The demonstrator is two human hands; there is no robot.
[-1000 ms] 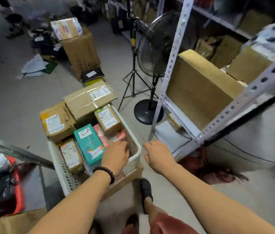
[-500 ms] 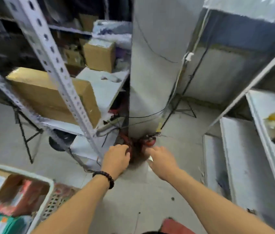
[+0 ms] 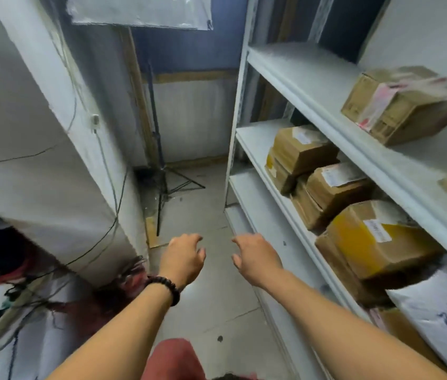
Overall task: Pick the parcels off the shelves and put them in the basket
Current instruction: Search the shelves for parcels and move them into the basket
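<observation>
A white metal shelf unit (image 3: 293,78) fills the right side. On its middle shelf lie several brown cardboard parcels (image 3: 332,187), the nearest one with yellow tape (image 3: 376,242), and a white plastic mailer (image 3: 441,311) beside it. Another brown parcel (image 3: 406,102) sits on the upper shelf. My left hand (image 3: 182,259) and my right hand (image 3: 255,259) hover side by side over the floor, fingers loosely curled, holding nothing. Both are left of the shelf and apart from the parcels. The basket is out of view.
A white pillar (image 3: 52,133) with cables running down it stands on the left. A black tripod stand (image 3: 162,182) stands at the far end of the narrow aisle. Tangled cables and red items (image 3: 11,272) lie at lower left.
The view has swung right, from the basket past the pillar to the right-hand shelf. Both hands left the basket rim and now hang empty over the aisle floor.
</observation>
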